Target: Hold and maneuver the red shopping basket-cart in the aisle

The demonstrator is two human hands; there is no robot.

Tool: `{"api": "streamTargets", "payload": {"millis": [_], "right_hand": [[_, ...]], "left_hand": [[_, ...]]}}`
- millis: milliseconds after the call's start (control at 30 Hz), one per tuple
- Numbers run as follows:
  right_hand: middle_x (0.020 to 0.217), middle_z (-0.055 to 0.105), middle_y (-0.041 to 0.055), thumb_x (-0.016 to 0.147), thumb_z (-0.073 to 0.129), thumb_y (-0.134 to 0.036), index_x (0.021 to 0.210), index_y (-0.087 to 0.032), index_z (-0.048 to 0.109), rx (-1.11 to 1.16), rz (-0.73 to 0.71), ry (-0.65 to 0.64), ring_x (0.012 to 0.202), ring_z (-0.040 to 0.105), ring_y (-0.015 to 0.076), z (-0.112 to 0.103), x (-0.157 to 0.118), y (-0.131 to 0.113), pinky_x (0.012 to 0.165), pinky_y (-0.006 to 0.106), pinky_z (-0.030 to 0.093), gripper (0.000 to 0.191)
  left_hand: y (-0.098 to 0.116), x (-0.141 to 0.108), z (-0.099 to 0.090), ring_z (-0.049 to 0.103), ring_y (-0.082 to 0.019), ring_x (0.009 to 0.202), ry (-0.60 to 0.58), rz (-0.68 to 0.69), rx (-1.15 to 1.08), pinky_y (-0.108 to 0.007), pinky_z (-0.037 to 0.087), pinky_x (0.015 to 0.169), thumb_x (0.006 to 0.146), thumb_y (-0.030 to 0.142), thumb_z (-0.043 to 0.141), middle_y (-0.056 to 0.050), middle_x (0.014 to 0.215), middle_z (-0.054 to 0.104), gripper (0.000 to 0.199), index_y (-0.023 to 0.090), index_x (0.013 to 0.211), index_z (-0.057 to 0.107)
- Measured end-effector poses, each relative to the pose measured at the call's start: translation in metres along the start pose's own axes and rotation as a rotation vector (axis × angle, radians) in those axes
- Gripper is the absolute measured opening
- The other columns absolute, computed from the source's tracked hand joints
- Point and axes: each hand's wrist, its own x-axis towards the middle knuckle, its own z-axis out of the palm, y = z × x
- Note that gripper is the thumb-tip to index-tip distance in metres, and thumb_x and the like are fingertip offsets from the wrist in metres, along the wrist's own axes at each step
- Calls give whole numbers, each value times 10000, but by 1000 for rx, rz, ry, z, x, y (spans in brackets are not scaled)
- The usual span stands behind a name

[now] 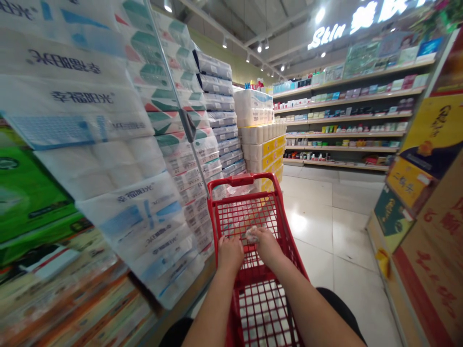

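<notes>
A red shopping cart (280,197) with a grid basket stands in front of me, angled along the aisle. My left hand (230,251) is closed over the cart's near crossbar, on its left part. Close to it on the right, my right hand (266,246) is closed round a small crumpled whitish thing (252,234), too blurred to name, against the cart's red bars. Through the grid of the basket the pale floor shows.
Tall stacks of wrapped tissue packs (133,164) line the left, close to the cart. Cartons (430,140) are piled on the right. Shelves of small products (347,118) stand at the back. Pale tiled floor (321,226) runs right of the cart.
</notes>
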Motion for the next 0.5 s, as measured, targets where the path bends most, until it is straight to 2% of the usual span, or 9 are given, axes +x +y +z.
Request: {"api": "streamTargets", "payload": {"millis": [100,133,200,267,300,433,500], "right_hand": [[1322,511,85,792,448,-46,1214,-231,607,21,5,138,1177,479,224,2,5,0,975,368,427,488],[1394,451,87,756,464,-28,1270,-225,569,3,-8,127,1230,436,234,2,6,-1,1008,384,404,560],[1483,354,72,678,498,0,1330,-231,524,-50,-73,9,1296,363,252,3,5,-3,1051,407,360,692],[1504,340,39,640,519,5,1322,-258,535,-102,-128,-123,1302,347,253,3,4,-5,1054,404,349,731],[1504,345,26,635,529,-2,1318,-275,538,-130,-114,-149,1297,349,256,1,4,-7,1047,411,351,736],[1504,349,35,638,582,-60,1357,-314,486,-235,74,-97,1293,338,313,-3,4,-14,1007,516,342,769],[1495,364,29,669,613,-112,1318,-324,526,-226,38,-123,1289,341,315,-4,3,-19,1012,524,331,688]], "left_hand": [[1,-3,-2,656,-206,865,97,21,39,-453,214,1112,944,288,306,-78,893,733,404,178,948,694],[1,-4,-3,657,-206,846,115,16,47,-468,190,1122,947,291,298,-70,876,734,412,184,936,696],[1,-4,-4,657,-213,844,124,-9,49,-502,154,1132,944,284,304,-60,872,733,400,192,938,694],[1,-4,-3,655,-218,868,96,-33,39,-513,153,1132,938,269,318,-58,889,732,376,197,965,686],[0,-3,-3,653,-217,882,75,-42,37,-505,163,1131,936,257,321,-61,893,731,368,195,980,681],[-3,1,-2,638,-206,946,4,-41,26,-436,227,1110,925,208,330,-80,936,723,348,182,1036,658],[-5,2,-2,630,-206,961,-8,-48,15,-422,247,1094,924,208,336,-84,952,718,342,182,1042,656]]}}
